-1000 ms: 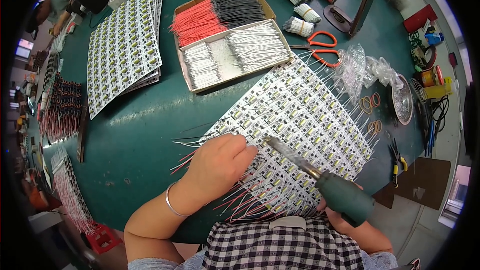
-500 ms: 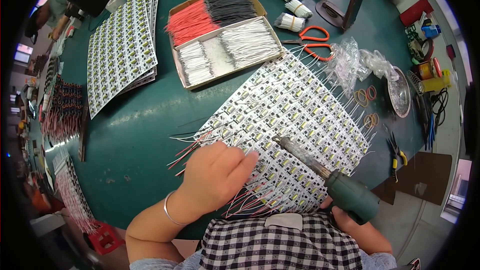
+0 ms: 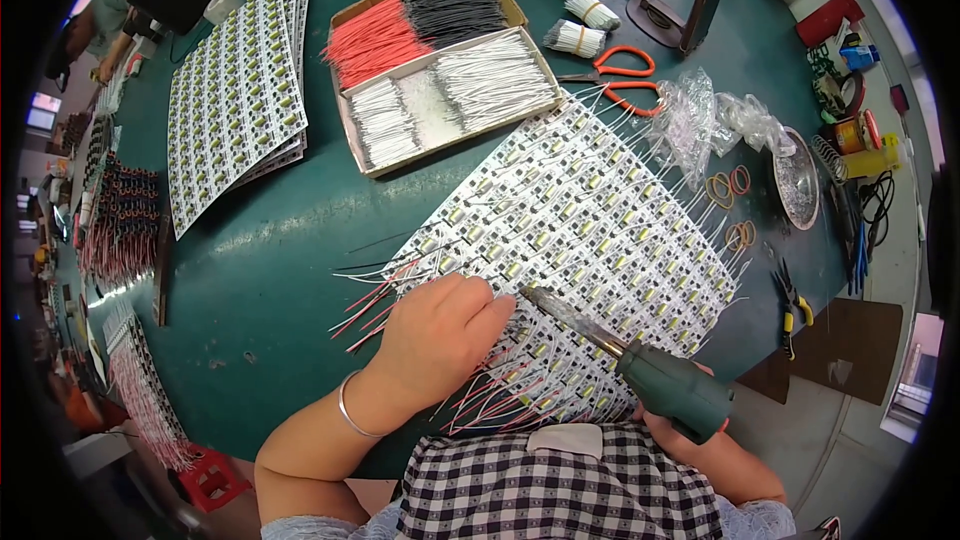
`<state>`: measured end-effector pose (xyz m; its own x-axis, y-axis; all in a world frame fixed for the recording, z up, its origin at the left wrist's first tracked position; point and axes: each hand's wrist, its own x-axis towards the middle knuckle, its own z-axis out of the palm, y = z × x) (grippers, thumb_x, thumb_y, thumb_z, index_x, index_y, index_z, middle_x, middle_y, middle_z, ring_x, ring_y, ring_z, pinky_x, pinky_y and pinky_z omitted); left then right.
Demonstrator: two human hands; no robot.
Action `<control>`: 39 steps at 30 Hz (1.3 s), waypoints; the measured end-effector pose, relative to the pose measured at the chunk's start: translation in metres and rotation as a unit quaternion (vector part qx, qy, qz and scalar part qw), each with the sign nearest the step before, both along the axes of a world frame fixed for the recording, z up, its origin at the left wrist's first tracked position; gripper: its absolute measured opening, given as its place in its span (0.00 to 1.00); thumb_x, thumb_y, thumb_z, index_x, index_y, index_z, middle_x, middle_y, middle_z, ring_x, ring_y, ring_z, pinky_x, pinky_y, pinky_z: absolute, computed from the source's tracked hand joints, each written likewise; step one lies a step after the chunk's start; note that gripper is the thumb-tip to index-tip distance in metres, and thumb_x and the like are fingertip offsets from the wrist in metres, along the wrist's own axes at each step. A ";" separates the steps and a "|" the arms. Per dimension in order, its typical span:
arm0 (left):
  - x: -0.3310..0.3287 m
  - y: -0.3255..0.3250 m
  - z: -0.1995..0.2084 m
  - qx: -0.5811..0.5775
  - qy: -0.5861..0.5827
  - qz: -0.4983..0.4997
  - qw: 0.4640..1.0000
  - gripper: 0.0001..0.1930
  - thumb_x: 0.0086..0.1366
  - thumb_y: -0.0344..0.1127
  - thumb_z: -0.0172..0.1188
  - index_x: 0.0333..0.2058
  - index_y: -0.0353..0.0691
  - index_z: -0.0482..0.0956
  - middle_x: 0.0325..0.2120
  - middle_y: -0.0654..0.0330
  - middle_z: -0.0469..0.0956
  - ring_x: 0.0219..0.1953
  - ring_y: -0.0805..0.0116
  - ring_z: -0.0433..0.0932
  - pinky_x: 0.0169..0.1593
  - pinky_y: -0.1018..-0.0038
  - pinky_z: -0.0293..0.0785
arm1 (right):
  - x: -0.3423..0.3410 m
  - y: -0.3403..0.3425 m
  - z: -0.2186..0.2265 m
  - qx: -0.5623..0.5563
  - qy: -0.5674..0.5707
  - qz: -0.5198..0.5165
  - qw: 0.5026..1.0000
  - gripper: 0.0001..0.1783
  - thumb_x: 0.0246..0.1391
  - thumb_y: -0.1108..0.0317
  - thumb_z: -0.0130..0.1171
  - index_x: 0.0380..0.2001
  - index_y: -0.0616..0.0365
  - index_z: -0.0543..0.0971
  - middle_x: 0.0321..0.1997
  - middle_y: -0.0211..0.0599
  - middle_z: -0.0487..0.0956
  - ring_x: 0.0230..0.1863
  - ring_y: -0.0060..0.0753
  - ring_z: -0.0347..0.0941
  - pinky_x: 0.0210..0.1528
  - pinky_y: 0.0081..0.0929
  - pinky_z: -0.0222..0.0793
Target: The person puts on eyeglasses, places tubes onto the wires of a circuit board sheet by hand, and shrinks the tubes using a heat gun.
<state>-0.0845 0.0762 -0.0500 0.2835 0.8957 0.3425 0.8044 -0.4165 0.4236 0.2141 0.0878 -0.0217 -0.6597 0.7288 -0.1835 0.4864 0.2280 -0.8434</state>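
A large white circuit board panel [image 3: 575,200] with yellow parts in rows lies slanted in front of me. White wires [image 3: 612,105] stick out along its far and right edges, and red and white wires [image 3: 500,390] along the near left. Over its left part my left hand [image 3: 440,335] is closed in a pinch, its fingertips hidden from view. My right hand [image 3: 668,434] grips a soldering gun [image 3: 675,390] with a green body, partly covering that hand. The gun's dark tip points left, just beside my left fingers, above the board.
Behind the board sits a cardboard box [image 3: 385,162] of red, black and white wires. Scissors [image 3: 630,80], a plastic bag [image 3: 685,125], a metal dish [image 3: 797,180] and pliers [image 3: 790,305] lie rightward. More panels [image 3: 240,90] are stacked at left. A person's arm [image 3: 115,55] shows far left.
The soldering gun has moved left and slightly down over the board, bringing its tip closer to my left fingers. My left hand has shifted slightly up and to the right, still pinched.
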 end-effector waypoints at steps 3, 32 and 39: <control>0.000 0.001 0.000 -0.006 0.003 -0.001 1.000 0.12 0.41 0.24 0.58 0.29 0.38 0.78 0.20 0.62 0.69 0.22 0.66 0.71 0.22 0.72 0.67 | -0.004 0.003 0.003 -0.026 0.008 0.001 1.000 0.18 0.38 0.73 0.59 0.39 0.58 0.78 0.39 0.40 0.78 0.36 0.42 0.75 0.37 0.31 0.71; 0.001 0.000 0.001 -0.031 0.002 -0.003 1.000 0.09 0.45 0.28 0.55 0.29 0.39 0.75 0.23 0.61 0.68 0.26 0.65 0.72 0.26 0.71 0.70 | -0.001 -0.004 0.004 0.065 -0.014 0.019 0.998 0.16 0.40 0.72 0.58 0.37 0.56 0.78 0.38 0.40 0.77 0.34 0.43 0.74 0.37 0.33 0.71; -0.001 0.002 0.000 -0.026 -0.009 -0.004 1.000 0.09 0.45 0.27 0.55 0.29 0.39 0.75 0.23 0.61 0.68 0.25 0.65 0.72 0.25 0.72 0.70 | -0.007 0.004 0.005 0.125 -0.011 0.047 0.991 0.18 0.38 0.70 0.60 0.38 0.55 0.78 0.38 0.40 0.77 0.34 0.44 0.74 0.36 0.33 0.72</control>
<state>-0.0853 0.0778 -0.0504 0.2843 0.9107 0.2997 0.7938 -0.3988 0.4592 0.2072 0.0919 -0.0166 -0.7243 0.6892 -0.0206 0.4713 0.4731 -0.7443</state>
